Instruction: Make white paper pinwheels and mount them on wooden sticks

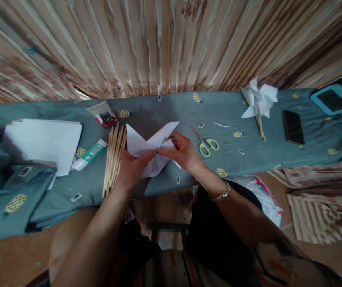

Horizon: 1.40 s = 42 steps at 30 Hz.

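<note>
Folded white paper [137,143] on desk [182,109], right of sticks [116,153]. Left hand [130,169] and right hand [185,151]: fingers gripping it, thumbs at central metal stud [157,150]. Suggest steady thumb pressure, flaps uncrushed.

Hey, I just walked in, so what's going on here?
A person is holding a folded white paper in both hands, left hand and right hand, with the thumbs meeting near a small dark spot at its middle. Wooden sticks lie beside the left hand. Scissors lie to the right, and farther over are white paper pinwheels on sticks.
</note>
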{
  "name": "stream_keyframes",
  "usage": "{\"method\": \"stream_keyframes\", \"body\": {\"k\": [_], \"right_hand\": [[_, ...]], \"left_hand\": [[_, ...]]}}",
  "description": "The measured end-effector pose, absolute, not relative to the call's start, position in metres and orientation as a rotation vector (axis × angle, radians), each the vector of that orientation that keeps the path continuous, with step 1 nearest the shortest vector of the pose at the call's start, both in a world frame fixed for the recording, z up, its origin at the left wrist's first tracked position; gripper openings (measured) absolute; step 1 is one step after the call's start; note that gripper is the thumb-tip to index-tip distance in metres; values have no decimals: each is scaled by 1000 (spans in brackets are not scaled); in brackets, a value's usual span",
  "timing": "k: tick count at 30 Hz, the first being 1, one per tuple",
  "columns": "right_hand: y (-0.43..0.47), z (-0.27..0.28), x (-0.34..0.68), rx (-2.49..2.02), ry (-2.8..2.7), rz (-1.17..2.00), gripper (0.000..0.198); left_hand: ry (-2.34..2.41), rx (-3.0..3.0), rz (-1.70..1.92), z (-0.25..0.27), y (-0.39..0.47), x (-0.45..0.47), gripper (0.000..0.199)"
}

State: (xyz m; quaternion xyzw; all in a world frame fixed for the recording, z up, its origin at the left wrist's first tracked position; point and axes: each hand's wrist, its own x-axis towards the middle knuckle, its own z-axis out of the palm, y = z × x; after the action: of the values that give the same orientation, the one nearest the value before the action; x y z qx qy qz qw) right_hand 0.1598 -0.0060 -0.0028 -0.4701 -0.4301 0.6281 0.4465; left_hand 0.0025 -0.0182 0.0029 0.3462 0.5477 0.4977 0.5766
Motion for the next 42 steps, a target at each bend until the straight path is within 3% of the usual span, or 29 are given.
{"method": "stream_keyframes", "body": {"k": [15, 29, 42], "right_hand": [[-6, 1, 159, -1138, -946, 1619, 54], [-5, 0, 163, -1120, -1096, 1615, 40], [-3, 2, 163, -1103, -1119, 1578, 40]], "left_hand": [[1279, 888, 1159, 2, -21, 2, 31], [1316, 901, 1137, 4, -23, 1, 35], [1300, 929, 1182, 10, -21, 2, 29]]}}
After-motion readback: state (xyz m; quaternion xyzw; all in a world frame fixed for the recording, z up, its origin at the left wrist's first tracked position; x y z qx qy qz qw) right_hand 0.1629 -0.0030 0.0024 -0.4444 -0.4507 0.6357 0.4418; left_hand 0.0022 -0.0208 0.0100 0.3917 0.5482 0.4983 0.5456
